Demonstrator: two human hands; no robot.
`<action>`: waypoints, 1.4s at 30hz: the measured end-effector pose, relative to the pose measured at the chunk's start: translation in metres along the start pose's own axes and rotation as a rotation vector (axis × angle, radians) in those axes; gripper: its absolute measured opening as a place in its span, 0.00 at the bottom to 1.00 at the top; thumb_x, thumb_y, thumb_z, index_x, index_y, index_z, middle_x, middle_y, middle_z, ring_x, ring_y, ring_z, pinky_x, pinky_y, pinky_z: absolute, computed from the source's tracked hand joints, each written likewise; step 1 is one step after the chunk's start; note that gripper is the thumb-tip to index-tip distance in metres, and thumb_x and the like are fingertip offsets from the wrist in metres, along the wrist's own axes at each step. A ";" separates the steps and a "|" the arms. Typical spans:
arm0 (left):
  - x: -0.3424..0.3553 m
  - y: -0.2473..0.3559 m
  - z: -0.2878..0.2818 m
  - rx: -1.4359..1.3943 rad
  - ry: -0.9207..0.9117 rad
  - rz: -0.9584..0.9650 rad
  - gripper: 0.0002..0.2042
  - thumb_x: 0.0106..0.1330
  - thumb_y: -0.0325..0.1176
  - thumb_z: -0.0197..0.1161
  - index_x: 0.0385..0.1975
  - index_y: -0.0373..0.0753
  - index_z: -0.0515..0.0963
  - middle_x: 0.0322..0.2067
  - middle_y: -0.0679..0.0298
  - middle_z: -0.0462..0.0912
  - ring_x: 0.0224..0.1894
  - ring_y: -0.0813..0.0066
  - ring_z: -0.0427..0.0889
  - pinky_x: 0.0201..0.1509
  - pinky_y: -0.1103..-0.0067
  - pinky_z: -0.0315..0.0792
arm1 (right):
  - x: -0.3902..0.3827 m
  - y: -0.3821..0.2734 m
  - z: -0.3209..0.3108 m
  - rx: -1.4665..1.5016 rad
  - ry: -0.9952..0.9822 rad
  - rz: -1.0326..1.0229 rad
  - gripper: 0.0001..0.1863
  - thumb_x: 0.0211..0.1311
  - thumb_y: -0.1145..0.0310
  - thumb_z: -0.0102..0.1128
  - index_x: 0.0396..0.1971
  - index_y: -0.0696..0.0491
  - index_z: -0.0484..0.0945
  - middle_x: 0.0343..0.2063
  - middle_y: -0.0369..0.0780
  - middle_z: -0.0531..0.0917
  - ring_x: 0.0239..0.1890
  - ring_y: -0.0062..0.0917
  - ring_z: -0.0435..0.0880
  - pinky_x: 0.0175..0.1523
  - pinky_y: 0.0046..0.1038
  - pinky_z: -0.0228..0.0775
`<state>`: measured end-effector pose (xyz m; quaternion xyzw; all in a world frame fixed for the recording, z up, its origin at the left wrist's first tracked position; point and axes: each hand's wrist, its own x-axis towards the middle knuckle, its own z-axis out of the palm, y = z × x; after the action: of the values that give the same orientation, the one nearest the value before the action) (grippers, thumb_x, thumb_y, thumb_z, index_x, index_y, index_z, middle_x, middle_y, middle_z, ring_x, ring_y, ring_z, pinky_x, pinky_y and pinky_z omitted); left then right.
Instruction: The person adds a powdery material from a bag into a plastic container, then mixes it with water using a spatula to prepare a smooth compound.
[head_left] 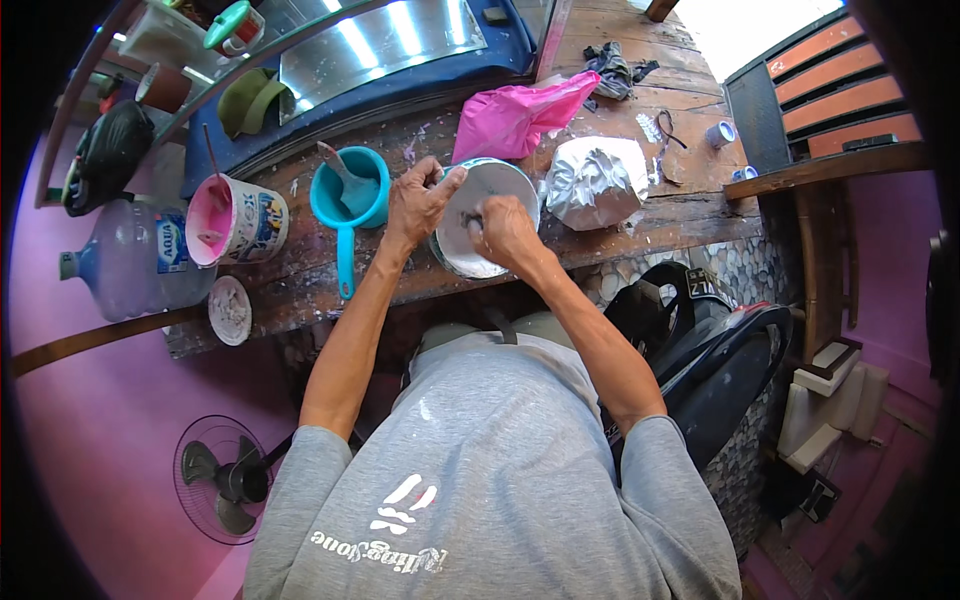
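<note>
Clasps with the left grip (425, 205) the rim of one round white bucket (528, 185), pale grey inside, at the worktop (690, 212) edge; reaches inside with the right grip (508, 235), cannot tell whether closed. Has leftward one turquoise plastic dipper (323, 190) containing one brush-like tool (357, 188), then one pink-smeared white tub (262, 228); rightward, one crumpled silver bundle (598, 183); behind, one bright-pink bag (510, 120).

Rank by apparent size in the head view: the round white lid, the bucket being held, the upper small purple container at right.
1. Bucket being held
2. Round white lid
3. Upper small purple container
</note>
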<state>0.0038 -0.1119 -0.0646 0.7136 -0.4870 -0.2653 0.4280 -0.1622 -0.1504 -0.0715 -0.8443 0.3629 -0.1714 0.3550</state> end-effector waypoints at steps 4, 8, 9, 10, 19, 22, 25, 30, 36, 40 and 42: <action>0.000 -0.009 -0.003 -0.028 0.007 -0.025 0.22 0.61 0.47 0.66 0.17 0.40 0.65 0.17 0.75 0.60 0.23 0.85 0.57 0.23 0.82 0.56 | 0.000 0.013 -0.008 -0.115 0.106 -0.002 0.08 0.44 0.72 0.55 0.21 0.62 0.78 0.24 0.54 0.80 0.31 0.53 0.80 0.39 0.45 0.74; 0.000 -0.015 -0.006 -0.022 0.029 -0.044 0.22 0.61 0.48 0.66 0.18 0.40 0.65 0.17 0.75 0.60 0.22 0.85 0.58 0.23 0.82 0.57 | -0.024 0.016 -0.009 -0.177 -0.039 0.095 0.09 0.45 0.72 0.56 0.22 0.63 0.79 0.25 0.55 0.81 0.32 0.52 0.81 0.41 0.45 0.74; 0.000 -0.012 -0.006 -0.022 0.032 -0.047 0.22 0.61 0.48 0.66 0.18 0.40 0.65 0.17 0.75 0.60 0.22 0.85 0.58 0.23 0.82 0.57 | -0.028 0.014 -0.008 -0.130 -0.090 0.140 0.09 0.45 0.72 0.56 0.22 0.63 0.79 0.25 0.55 0.81 0.32 0.52 0.81 0.41 0.45 0.74; -0.001 -0.008 -0.005 -0.029 0.030 -0.050 0.23 0.60 0.50 0.65 0.18 0.38 0.66 0.16 0.70 0.61 0.21 0.81 0.59 0.23 0.78 0.59 | -0.029 0.013 -0.006 -0.114 -0.094 0.074 0.09 0.46 0.72 0.56 0.22 0.63 0.79 0.25 0.55 0.80 0.31 0.53 0.81 0.41 0.45 0.74; -0.004 -0.003 -0.009 0.005 0.036 -0.029 0.24 0.60 0.51 0.64 0.18 0.36 0.67 0.14 0.62 0.63 0.19 0.72 0.62 0.24 0.72 0.61 | 0.000 0.012 -0.015 -0.193 0.138 -0.001 0.09 0.45 0.72 0.57 0.22 0.63 0.78 0.25 0.57 0.80 0.31 0.53 0.80 0.40 0.46 0.73; -0.004 -0.002 -0.009 0.013 0.054 -0.023 0.24 0.59 0.51 0.64 0.18 0.35 0.68 0.14 0.61 0.64 0.19 0.72 0.63 0.24 0.72 0.62 | -0.018 0.017 -0.012 -0.202 -0.004 0.053 0.08 0.44 0.72 0.57 0.21 0.63 0.78 0.26 0.58 0.80 0.32 0.53 0.80 0.41 0.46 0.73; -0.005 -0.001 -0.006 0.006 0.068 -0.005 0.23 0.60 0.50 0.65 0.18 0.37 0.66 0.14 0.68 0.60 0.20 0.79 0.59 0.22 0.77 0.58 | -0.022 0.010 -0.007 -0.190 -0.124 0.063 0.09 0.44 0.71 0.58 0.22 0.64 0.78 0.25 0.57 0.80 0.32 0.51 0.81 0.42 0.44 0.74; -0.007 0.001 -0.007 -0.006 0.071 0.007 0.24 0.59 0.52 0.65 0.18 0.37 0.66 0.15 0.68 0.60 0.20 0.79 0.59 0.23 0.76 0.59 | 0.003 0.004 -0.010 0.004 0.012 0.001 0.09 0.46 0.71 0.57 0.22 0.63 0.78 0.23 0.54 0.81 0.31 0.48 0.82 0.41 0.42 0.73; -0.008 -0.009 -0.010 -0.009 0.091 -0.008 0.22 0.58 0.51 0.65 0.20 0.36 0.69 0.15 0.59 0.67 0.20 0.69 0.67 0.26 0.71 0.64 | -0.015 0.022 -0.008 -0.339 -0.023 0.051 0.10 0.46 0.69 0.60 0.26 0.60 0.79 0.28 0.54 0.80 0.35 0.49 0.80 0.43 0.44 0.72; -0.008 -0.007 -0.008 -0.027 0.104 0.049 0.23 0.59 0.51 0.65 0.20 0.36 0.68 0.15 0.66 0.63 0.20 0.78 0.61 0.24 0.76 0.61 | -0.024 0.013 -0.003 -0.121 -0.101 -0.018 0.10 0.45 0.70 0.58 0.24 0.61 0.81 0.23 0.55 0.80 0.30 0.49 0.81 0.41 0.42 0.73; -0.008 -0.006 -0.009 -0.024 0.100 0.074 0.23 0.59 0.51 0.65 0.20 0.36 0.69 0.15 0.65 0.63 0.20 0.77 0.62 0.24 0.75 0.61 | -0.015 0.007 -0.006 -0.043 -0.100 -0.022 0.10 0.44 0.70 0.59 0.24 0.62 0.81 0.22 0.55 0.80 0.28 0.49 0.81 0.39 0.42 0.73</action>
<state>0.0107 -0.1004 -0.0658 0.7024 -0.4878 -0.2189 0.4698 -0.1789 -0.1458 -0.0733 -0.8632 0.3391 -0.1248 0.3527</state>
